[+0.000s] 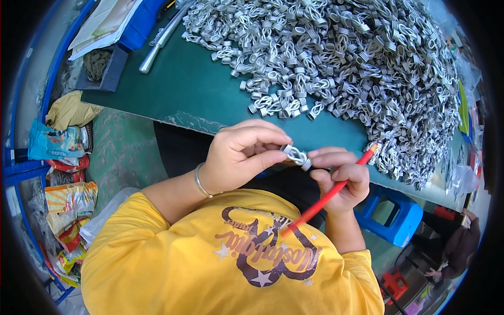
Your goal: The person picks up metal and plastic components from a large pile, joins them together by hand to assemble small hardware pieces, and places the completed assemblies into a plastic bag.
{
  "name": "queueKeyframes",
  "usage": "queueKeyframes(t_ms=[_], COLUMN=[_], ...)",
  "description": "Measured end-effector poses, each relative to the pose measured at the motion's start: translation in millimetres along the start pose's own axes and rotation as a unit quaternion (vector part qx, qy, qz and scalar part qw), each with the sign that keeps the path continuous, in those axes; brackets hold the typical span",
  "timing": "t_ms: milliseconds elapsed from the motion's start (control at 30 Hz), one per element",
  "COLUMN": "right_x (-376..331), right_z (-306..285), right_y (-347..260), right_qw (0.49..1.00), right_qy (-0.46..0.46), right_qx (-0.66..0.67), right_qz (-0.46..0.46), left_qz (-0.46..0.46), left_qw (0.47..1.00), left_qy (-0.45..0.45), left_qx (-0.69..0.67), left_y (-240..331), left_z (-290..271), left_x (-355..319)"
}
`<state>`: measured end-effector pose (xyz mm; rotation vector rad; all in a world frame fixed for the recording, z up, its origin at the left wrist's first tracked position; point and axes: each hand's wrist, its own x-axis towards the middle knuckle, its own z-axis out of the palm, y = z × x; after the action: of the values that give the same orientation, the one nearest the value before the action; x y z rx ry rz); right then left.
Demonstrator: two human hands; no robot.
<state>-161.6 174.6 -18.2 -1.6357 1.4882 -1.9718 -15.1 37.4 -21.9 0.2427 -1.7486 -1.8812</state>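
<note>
Just off the near edge of the green table (173,89), I hold up a small silver metal piece (297,156) with twisted loops and ribbed ends. My left hand (239,152) pinches one ribbed end between thumb and fingers. At the other end, the fingertips of my right hand (344,176) press against the piece. Between the fingers of that hand a red pencil (326,197) also sits, slanting with its sharpened tip up and to the right. A large heap of similar silver pieces (336,52) covers the table's far and right parts.
Toward the table's far left lie a silver-handled tool (152,56), a grey box (114,73) and a blue bin with papers (142,26). Colourful packets (68,202) fill a blue rack at left. A blue stool (401,220) stands below right; another person (459,244) is beyond it.
</note>
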Motion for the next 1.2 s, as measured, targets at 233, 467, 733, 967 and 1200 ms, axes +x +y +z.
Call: queueKeyframes(t_ms=[233,467,733,967,1200], right_x=[10.4,28.7,13.8,5.2,-10.9], right_z=[-8.4,0.6,2.0,3.6,4.7], right_y=[26.7,38.1,12.8,-4.9,8.2], right_qw=[0.974,0.93,0.981,0.911,0.946], right_qy=[0.032,-0.045,0.084,0.099,0.047], right_qx=[-0.204,-0.364,-0.105,0.234,0.215], right_qz=[0.095,0.0,0.14,0.326,0.237], left_qz=[-0.136,-0.108,-0.07,-0.109,0.062], left_qw=[0.966,0.941,0.988,0.992,0.989], left_qy=[-0.147,-0.118,-0.044,-0.021,-0.033], left_qx=[0.165,0.299,0.127,-0.055,0.129], left_y=[5.2,-8.6,5.8,9.6,14.2], left_z=[-27.5,-14.7,0.7,4.2,-0.7], left_x=[-27.1,-39.6,-10.7,-1.7,0.1])
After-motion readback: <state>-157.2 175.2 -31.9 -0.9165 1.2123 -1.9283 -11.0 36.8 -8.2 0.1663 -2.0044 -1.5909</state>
